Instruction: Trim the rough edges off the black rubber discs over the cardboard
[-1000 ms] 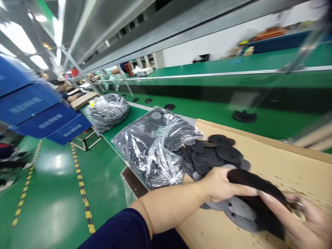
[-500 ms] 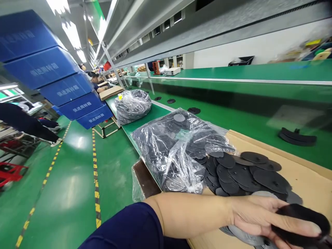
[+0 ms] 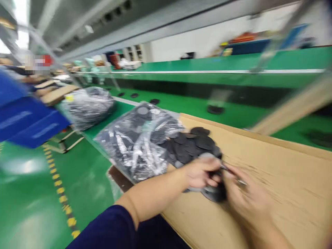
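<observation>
My left hand (image 3: 202, 173) is closed on a flat black disc (image 3: 220, 191), blurred and partly covered by the fingers. Against it comes my right hand (image 3: 246, 195), its fingers wrapped round a slim metal tool (image 3: 242, 181) whose exact kind I cannot make out. The tool's far end meets the disc near my left fingertips. Just beyond my left hand lies a loose heap of black discs (image 3: 185, 148) on the cardboard sheet (image 3: 280, 166). A clear plastic bag (image 3: 124, 141) full of similar discs lies left of the heap.
A second stuffed plastic bag (image 3: 89, 105) sits farther along the green bench. Blue boxes (image 3: 33, 121) are stacked at the left, near a co-worker's blurred arm (image 3: 44, 91). Small black stacks (image 3: 215, 109) stand along the green strip behind the cardboard. A shelf (image 3: 181, 20) runs overhead.
The view has swung right. My right hand with the metal tool is now in full view, against the disc in my left hand. Both hands now appear nearer the middle of the picture.
</observation>
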Demonstrator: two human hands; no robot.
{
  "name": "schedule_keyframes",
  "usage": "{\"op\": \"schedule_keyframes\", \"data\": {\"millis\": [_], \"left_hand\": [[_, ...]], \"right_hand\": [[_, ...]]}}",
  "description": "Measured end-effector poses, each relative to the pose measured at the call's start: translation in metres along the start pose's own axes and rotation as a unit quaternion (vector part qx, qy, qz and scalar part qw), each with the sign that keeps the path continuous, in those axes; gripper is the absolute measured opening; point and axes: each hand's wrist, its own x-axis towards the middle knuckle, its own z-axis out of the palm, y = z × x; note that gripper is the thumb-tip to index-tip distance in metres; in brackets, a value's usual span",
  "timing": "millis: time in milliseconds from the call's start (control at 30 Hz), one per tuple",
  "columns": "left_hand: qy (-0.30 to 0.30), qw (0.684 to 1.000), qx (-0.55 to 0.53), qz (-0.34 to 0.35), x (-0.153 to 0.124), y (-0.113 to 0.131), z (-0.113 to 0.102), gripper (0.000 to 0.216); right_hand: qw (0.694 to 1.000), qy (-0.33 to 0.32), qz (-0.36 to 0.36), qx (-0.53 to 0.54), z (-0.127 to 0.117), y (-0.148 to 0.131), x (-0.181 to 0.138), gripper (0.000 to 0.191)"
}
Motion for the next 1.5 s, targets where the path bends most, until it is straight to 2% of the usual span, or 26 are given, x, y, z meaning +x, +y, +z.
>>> {"op": "schedule_keyframes", "data": {"millis": [100,233,400,533,600,667,767,833,900,933,967,1033,1067,1100,1133,1167,1233,1267,1400,1500], "left_hand": [[0.04,0.998,-0.038,0.016,-0.006,-0.002,0.0,0.05],[0.034,0.999,-0.031,0.01,-0.006,-0.002,-0.002,0.049],[0.064,0.998,0.009,0.027,-0.012,-0.003,0.003,0.057],[0.056,0.995,0.042,0.067,-0.012,0.0,0.006,0.057],[0.059,0.992,0.061,0.098,-0.012,0.0,0.01,0.05],[0.075,0.986,0.07,0.134,-0.012,0.0,0.016,0.042],[0.128,0.973,0.077,0.177,-0.014,0.002,0.025,0.039],[0.18,0.956,0.117,0.202,-0.013,0.011,0.03,0.038],[0.246,0.91,0.209,0.259,-0.008,0.03,0.03,0.031],[0.282,0.867,0.275,0.306,-0.003,0.044,0.028,0.027],[0.316,0.806,0.348,0.359,0.004,0.062,0.025,0.022],[0.363,0.64,0.507,0.449,0.022,0.102,0.016,0.021],[0.383,0.56,0.576,0.457,0.032,0.122,0.011,0.023],[0.405,0.497,0.637,0.429,0.043,0.142,0.005,0.027],[0.418,0.448,0.701,0.365,0.054,0.158,0.0,0.033],[0.426,0.415,0.748,0.295,0.066,0.171,-0.005,0.039],[0.423,0.402,0.783,0.216,0.088,0.185,-0.013,0.048],[0.419,0.407,0.789,0.193,0.099,0.186,-0.016,0.049],[0.408,0.434,0.79,0.144,0.145,0.172,-0.017,0.041],[0.417,0.453,0.779,0.117,0.181,0.164,-0.013,0.044]], "right_hand": [[0.999,-0.013,0.028,0.026,-0.002,-0.006,-0.003,0.022],[0.996,-0.014,0.06,0.059,-0.001,-0.005,-0.001,0.021],[0.996,-0.015,0.039,0.08,-0.005,-0.012,-0.001,0.019],[0.996,-0.007,0.025,0.089,-0.009,-0.011,0.001,0.018],[0.995,0.034,0.055,0.08,-0.011,-0.004,0.001,0.018],[0.986,0.106,0.112,0.066,-0.013,0.008,0.001,0.02],[0.949,0.218,0.213,0.077,-0.015,0.032,0.001,0.029],[0.926,0.261,0.253,0.099,-0.016,0.043,0.002,0.034],[0.92,0.273,0.259,0.11,-0.015,0.049,0.003,0.035],[0.923,0.266,0.255,0.112,-0.015,0.05,0.003,0.035],[0.927,0.257,0.25,0.112,-0.013,0.05,0.003,0.034],[0.936,0.233,0.241,0.11,-0.01,0.049,0.002,0.032],[0.94,0.221,0.236,0.105,-0.009,0.048,0.002,0.031],[0.945,0.211,0.231,0.097,-0.007,0.048,0.002,0.029],[0.948,0.205,0.226,0.088,-0.006,0.048,0.002,0.029],[0.951,0.201,0.221,0.08,-0.006,0.048,0.002,0.028],[0.954,0.198,0.212,0.07,-0.005,0.049,0.002,0.028],[0.955,0.198,0.21,0.067,-0.005,0.05,0.002,0.028],[0.959,0.187,0.206,0.054,-0.004,0.054,0.001,0.027],[0.962,0.178,0.202,0.037,-0.003,0.056,0.0,0.026]]}}
